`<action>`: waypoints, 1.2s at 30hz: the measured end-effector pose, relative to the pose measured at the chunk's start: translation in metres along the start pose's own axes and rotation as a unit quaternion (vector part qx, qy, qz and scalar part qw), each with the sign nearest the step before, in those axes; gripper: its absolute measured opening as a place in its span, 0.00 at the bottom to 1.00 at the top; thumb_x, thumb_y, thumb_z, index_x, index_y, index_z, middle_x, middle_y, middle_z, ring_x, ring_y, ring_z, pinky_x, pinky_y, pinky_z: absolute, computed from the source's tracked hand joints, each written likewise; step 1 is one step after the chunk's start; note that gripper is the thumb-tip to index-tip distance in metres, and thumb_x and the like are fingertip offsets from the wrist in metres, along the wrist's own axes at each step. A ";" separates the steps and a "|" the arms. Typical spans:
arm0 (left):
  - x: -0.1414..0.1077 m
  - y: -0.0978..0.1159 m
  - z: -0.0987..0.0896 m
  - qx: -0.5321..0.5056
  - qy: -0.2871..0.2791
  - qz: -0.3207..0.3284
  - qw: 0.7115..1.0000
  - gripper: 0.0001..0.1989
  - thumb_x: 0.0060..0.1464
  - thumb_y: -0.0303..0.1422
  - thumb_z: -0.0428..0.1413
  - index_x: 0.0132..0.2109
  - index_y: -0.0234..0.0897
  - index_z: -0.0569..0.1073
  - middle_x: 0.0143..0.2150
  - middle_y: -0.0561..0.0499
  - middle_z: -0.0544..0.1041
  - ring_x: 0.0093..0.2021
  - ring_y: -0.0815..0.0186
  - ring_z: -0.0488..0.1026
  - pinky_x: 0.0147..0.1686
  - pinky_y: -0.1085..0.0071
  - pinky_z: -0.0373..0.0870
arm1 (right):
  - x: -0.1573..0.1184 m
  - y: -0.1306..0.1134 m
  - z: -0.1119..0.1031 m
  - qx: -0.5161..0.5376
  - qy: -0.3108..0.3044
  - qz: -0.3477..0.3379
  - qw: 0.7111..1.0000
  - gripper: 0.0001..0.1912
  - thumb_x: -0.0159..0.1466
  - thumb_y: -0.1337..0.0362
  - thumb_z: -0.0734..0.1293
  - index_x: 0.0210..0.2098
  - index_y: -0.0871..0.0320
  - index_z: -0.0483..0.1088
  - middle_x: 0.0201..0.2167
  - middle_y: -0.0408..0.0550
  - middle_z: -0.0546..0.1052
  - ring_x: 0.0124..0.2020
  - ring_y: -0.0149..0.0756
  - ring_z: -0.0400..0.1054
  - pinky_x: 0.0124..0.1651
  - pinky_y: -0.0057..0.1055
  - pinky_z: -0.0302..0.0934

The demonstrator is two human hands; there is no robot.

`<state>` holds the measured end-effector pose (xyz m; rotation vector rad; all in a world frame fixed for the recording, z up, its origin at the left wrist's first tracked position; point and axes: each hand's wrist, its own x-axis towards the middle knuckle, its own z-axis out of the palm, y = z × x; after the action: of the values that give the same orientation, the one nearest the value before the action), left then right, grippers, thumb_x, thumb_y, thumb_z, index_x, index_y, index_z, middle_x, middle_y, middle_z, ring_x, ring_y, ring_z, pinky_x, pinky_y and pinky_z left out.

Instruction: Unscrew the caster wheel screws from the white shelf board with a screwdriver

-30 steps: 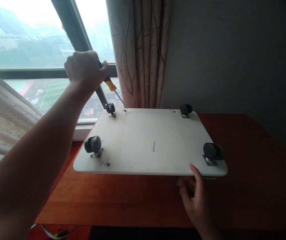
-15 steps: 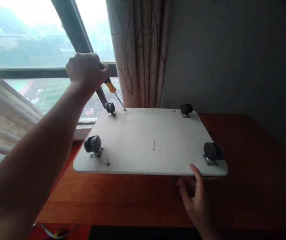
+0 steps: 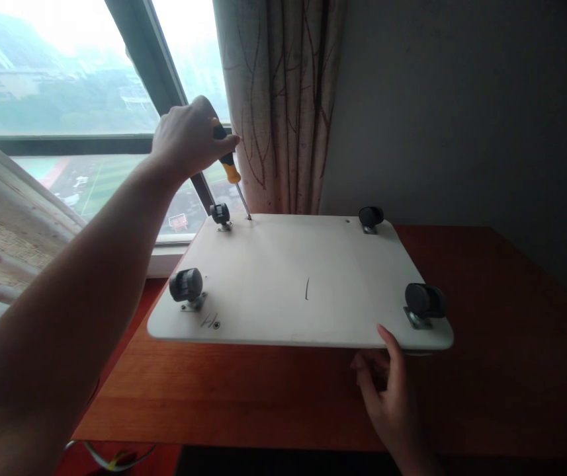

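We find the white panel (image 3: 283, 271) lying wheels-up above the bench (image 3: 243, 396), between its near and far edges and towards its left edge; what bears it from beneath we cannot make out. We judge the step in hand to be the turning of a screw (image 3: 249, 218) at the panel's far edge, beside the far-left caster (image 3: 219, 213); whether it is being tightened or loosened, we cannot tell. The tip of the screwdriver (image 3: 233, 173) meets that screw, its shaft tilted towards the bench's left edge. In our judgement, the next move calls for steady pressure along the shaft and a turn of the wrist, without the tip slipping. The left hand (image 3: 191, 132) reaches out, arm long and wrist bent, its grip closed round the screwdriver's handle, thumb along the side. The right hand (image 3: 391, 390) stands over the bench's near edge, one finger laid on the panel's near edge by the near-right caster (image 3: 425, 301), the others loosely curled below; that grip is half wide, with nothing visibly clasped.
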<state>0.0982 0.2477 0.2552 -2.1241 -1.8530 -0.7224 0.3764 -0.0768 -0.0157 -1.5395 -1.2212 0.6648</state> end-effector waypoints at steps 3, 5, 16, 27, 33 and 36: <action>0.005 -0.005 0.005 -0.043 0.001 0.017 0.999 0.31 0.55 0.50 0.58 0.59 0.35 0.70 0.52 0.40 0.78 0.49 0.52 0.73 0.48 0.59 0.69 | 0.000 0.002 -0.001 -0.008 -0.007 -0.006 1.000 0.31 0.71 0.56 0.64 0.69 0.58 0.55 0.34 0.49 0.79 0.34 0.39 0.78 0.38 0.32 0.75; 0.005 -0.005 0.006 -0.053 -0.014 0.025 0.998 0.26 0.57 0.46 0.56 0.58 0.36 0.71 0.53 0.40 0.77 0.49 0.54 0.73 0.46 0.61 0.69 | 0.000 0.003 -0.001 -0.012 -0.008 -0.008 1.000 0.31 0.71 0.56 0.64 0.69 0.57 0.55 0.34 0.49 0.79 0.35 0.39 0.79 0.39 0.33 0.75; 0.005 0.009 -0.010 0.105 -0.066 0.044 0.991 0.29 0.62 0.49 0.50 0.59 0.32 0.74 0.49 0.35 0.77 0.53 0.39 0.73 0.52 0.46 0.66 | 0.000 0.007 -0.001 -0.028 -0.003 -0.018 0.999 0.31 0.71 0.57 0.64 0.70 0.56 0.55 0.37 0.50 0.81 0.38 0.39 0.79 0.41 0.33 0.75; 0.025 0.006 -0.015 0.189 -0.134 0.043 0.972 0.29 0.63 0.54 0.48 0.46 0.33 0.80 0.38 0.40 0.76 0.45 0.47 0.74 0.46 0.51 0.69 | 0.000 0.006 -0.001 -0.005 -0.020 -0.010 1.000 0.30 0.72 0.57 0.64 0.70 0.55 0.53 0.36 0.47 0.79 0.35 0.36 0.77 0.40 0.32 0.73; 0.026 0.009 -0.023 0.084 -0.217 0.112 0.966 0.29 0.61 0.47 0.54 0.63 0.35 0.69 0.45 0.46 0.76 0.42 0.60 0.73 0.43 0.65 0.68 | 0.001 0.011 0.000 0.003 -0.017 -0.015 1.000 0.32 0.72 0.57 0.64 0.71 0.55 0.52 0.36 0.48 0.79 0.35 0.37 0.77 0.40 0.32 0.73; 0.023 0.017 -0.024 0.118 -0.209 0.059 0.969 0.32 0.61 0.57 0.49 0.51 0.34 0.78 0.37 0.46 0.77 0.41 0.58 0.73 0.44 0.63 0.67 | 0.001 0.011 0.001 0.000 -0.018 -0.017 1.000 0.32 0.72 0.57 0.64 0.71 0.55 0.52 0.34 0.47 0.79 0.33 0.37 0.77 0.39 0.32 0.73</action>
<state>0.1117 0.2532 0.2895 -2.3259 -1.8633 -0.0178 0.3805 -0.0749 -0.0259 -1.5093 -1.2720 0.6735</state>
